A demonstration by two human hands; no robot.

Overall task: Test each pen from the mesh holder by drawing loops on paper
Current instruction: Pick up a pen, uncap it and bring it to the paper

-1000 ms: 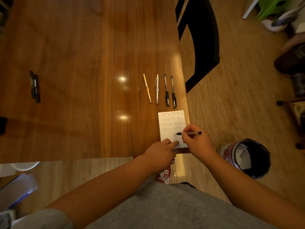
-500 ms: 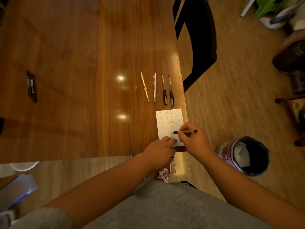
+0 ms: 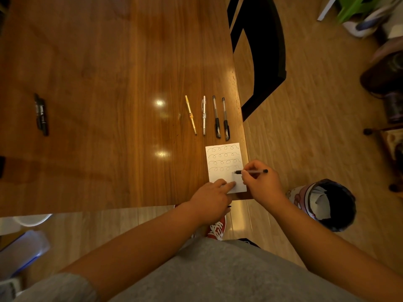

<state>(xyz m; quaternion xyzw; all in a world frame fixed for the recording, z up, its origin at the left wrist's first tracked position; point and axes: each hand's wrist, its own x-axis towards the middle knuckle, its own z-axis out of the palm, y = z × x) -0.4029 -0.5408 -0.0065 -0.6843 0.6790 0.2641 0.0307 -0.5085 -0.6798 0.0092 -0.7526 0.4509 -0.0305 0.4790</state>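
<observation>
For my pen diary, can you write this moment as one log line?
right hand: holds thin black pen, tip at white paper sheet | left hand: presses sheet | sheet: four loop rows | four pens lie beyond

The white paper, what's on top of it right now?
The paper carries four rows of loops; the left hand presses its lower edge and the right hand holds a pen to it. Anything beneath the hands is hidden.

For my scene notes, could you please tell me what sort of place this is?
Probably a room at home: a polished wooden table beside a black chair, and a patterned waste bin on the floor.
</observation>
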